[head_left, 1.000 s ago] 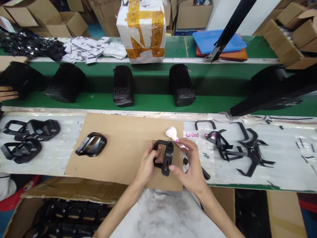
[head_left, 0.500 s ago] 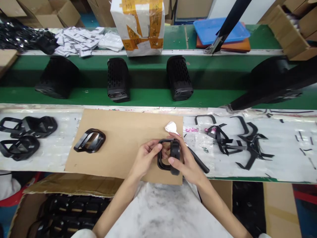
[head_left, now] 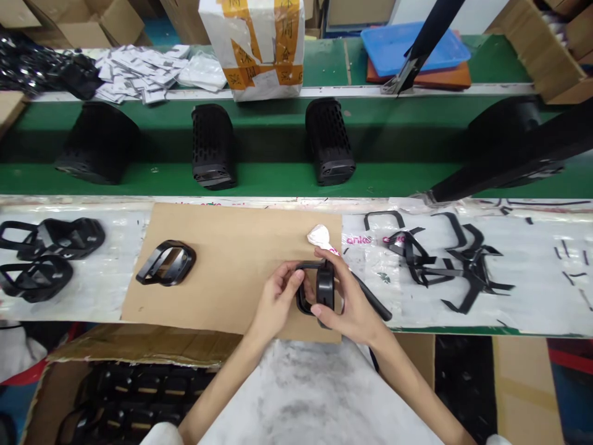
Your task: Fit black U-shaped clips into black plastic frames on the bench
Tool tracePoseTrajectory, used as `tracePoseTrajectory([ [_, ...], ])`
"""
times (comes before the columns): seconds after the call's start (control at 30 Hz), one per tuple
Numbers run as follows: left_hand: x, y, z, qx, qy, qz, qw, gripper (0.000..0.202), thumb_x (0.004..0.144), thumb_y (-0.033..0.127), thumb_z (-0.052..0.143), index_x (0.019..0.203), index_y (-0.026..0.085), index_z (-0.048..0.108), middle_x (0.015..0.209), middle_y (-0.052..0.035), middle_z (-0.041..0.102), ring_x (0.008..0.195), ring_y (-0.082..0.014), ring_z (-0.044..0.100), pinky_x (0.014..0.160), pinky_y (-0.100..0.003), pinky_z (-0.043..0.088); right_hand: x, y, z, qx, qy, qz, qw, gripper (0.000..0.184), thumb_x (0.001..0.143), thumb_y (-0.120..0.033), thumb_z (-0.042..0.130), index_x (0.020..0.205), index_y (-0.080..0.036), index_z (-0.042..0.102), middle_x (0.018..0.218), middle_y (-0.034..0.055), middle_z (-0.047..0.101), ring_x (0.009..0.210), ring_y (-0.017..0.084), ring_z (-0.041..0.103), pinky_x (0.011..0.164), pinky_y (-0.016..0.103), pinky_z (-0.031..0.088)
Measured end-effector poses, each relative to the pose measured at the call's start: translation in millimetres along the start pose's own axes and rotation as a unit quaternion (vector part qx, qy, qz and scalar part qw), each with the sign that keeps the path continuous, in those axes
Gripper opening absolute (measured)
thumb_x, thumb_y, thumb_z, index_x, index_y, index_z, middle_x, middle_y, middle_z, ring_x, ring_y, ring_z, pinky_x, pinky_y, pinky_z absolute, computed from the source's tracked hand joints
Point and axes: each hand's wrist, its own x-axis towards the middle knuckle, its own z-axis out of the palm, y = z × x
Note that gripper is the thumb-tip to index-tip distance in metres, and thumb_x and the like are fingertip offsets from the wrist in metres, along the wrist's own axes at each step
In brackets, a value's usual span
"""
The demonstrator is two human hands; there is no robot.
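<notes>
Between my two hands, above the right part of the cardboard sheet (head_left: 222,247), is a black plastic frame with a handle-like loop (head_left: 325,287). My left hand (head_left: 280,296) pinches the loop's left side between thumb and fingers. Around the thicker right side, my right hand (head_left: 347,303) is closed, thumb in front and fingers behind. A similar black frame (head_left: 169,262) lies on the left of the sheet. Just beyond my right hand lies a tool with a black handle (head_left: 370,296) and a white wrapped head (head_left: 319,235).
Black bent strips (head_left: 463,266) lie in a heap at the right. More black frames (head_left: 60,238) sit at the far left. Black perforated housings (head_left: 330,142) stand on the green conveyor (head_left: 269,176). A dark post (head_left: 509,161) slants across the right. Below, a carton (head_left: 50,395) holds several frames.
Both hands keep their hold on the black frame, which has turned slightly. The whole view has shifted a little; otherwise the things on the bench lie as before.
</notes>
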Motion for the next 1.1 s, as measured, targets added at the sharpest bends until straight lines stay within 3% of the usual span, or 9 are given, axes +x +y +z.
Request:
tracePoseTrajectory([
  [0.13,0,3,1.5,-0.039,-0.022,-0.024,0.999,0.046,0.09,0.056,0.081,0.111,0.016,0.075,0.09,-0.0054,0.075,0.08,-0.0178,0.067,0.075,-0.026,0.055,0,1,-3,0.0,-0.009,-0.005,1.0,0.082,0.091,-0.038,0.078,0.162,-0.028,0.037,0.165,0.0156,0.045,0.153,0.036,0.047,0.126,0.054,0.041],
  [0.27,6,6,-5.3,-0.175,-0.09,-0.136,0.971,0.047,0.084,0.055,0.088,0.104,0.015,0.074,0.086,-0.0053,0.075,0.073,-0.0168,0.069,0.07,-0.026,0.056,-4,6,-6,0.056,-0.032,-0.001,0.998,0.086,0.092,-0.046,0.079,0.164,-0.028,0.035,0.166,0.0165,0.043,0.156,0.038,0.042,0.127,0.056,0.038],
  [0.33,8,5,-10.0,-0.223,-0.12,-0.184,0.95,0.051,0.08,0.058,0.09,0.1,0.014,0.075,0.08,-0.0055,0.073,0.069,-0.0174,0.069,0.069,-0.028,0.058,-6,7,-6,0.117,-0.043,0.011,0.992,0.088,0.092,-0.052,0.079,0.163,-0.029,0.034,0.165,0.0167,0.044,0.151,0.038,0.048,0.122,0.054,0.044],
  [0.47,4,0,-12.7,-0.285,-0.137,-0.237,0.919,0.045,0.078,0.051,0.094,0.084,0.012,0.073,0.067,-0.0018,0.065,0.062,-0.015,0.066,0.065,-0.027,0.057,-6,5,-2,0.219,-0.09,0.058,0.97,0.081,0.093,-0.056,0.078,0.159,-0.031,0.038,0.15,0.0151,0.057,0.122,0.033,0.07,0.106,0.05,0.057],
  [0.6,-9,-1,-7.3,-0.341,-0.1,-0.226,0.907,0.04,0.076,0.041,0.097,0.074,0.013,0.068,0.057,0.0035,0.055,0.053,-0.0098,0.058,0.059,-0.021,0.05,-5,3,-1,0.22,-0.088,0.049,0.97,0.08,0.087,-0.059,0.082,0.153,-0.029,0.047,0.152,0.0137,0.056,0.133,0.036,0.063,0.112,0.051,0.052],
  [0.77,-12,5,-4.5,-0.28,-0.104,-0.202,0.933,0.044,0.078,0.052,0.094,0.075,0.014,0.071,0.06,0.0012,0.059,0.057,-0.0128,0.061,0.061,-0.023,0.05,-5,1,-1,0.239,-0.073,0.064,0.966,0.084,0.083,-0.068,0.082,0.151,-0.028,0.054,0.148,0.0144,0.06,0.128,0.037,0.064,0.102,0.049,0.057],
  [0.9,-10,1,-8.2,-0.203,-0.099,-0.122,0.966,0.047,0.081,0.059,0.089,0.085,0.013,0.078,0.078,-0.0058,0.07,0.075,-0.0151,0.064,0.076,-0.025,0.052,0,3,0,0.264,0.009,0.042,0.964,0.077,0.085,-0.07,0.078,0.149,-0.03,0.057,0.15,0.0122,0.059,0.121,0.035,0.067,0.102,0.05,0.056],
  [1.0,-15,-9,-11.2,-0.204,-0.117,-0.124,0.964,0.044,0.083,0.056,0.089,0.094,0.014,0.08,0.081,-0.005,0.07,0.065,-0.0093,0.055,0.063,-0.021,0.042,8,4,4,0.273,0.09,0.002,0.958,0.074,0.087,-0.069,0.077,0.148,-0.033,0.058,0.147,0.0096,0.062,0.124,0.034,0.065,0.105,0.05,0.055],
  [1.1,-21,-15,-8.5,-0.245,-0.121,-0.133,0.953,0.043,0.083,0.055,0.09,0.095,0.016,0.078,0.086,-0.0041,0.071,0.054,-0.0038,0.047,0.054,-0.019,0.031,13,5,14,0.289,0.116,-0.005,0.95,0.076,0.085,-0.07,0.076,0.149,-0.034,0.055,0.146,0.0105,0.061,0.111,0.033,0.069,0.089,0.048,0.062],
])
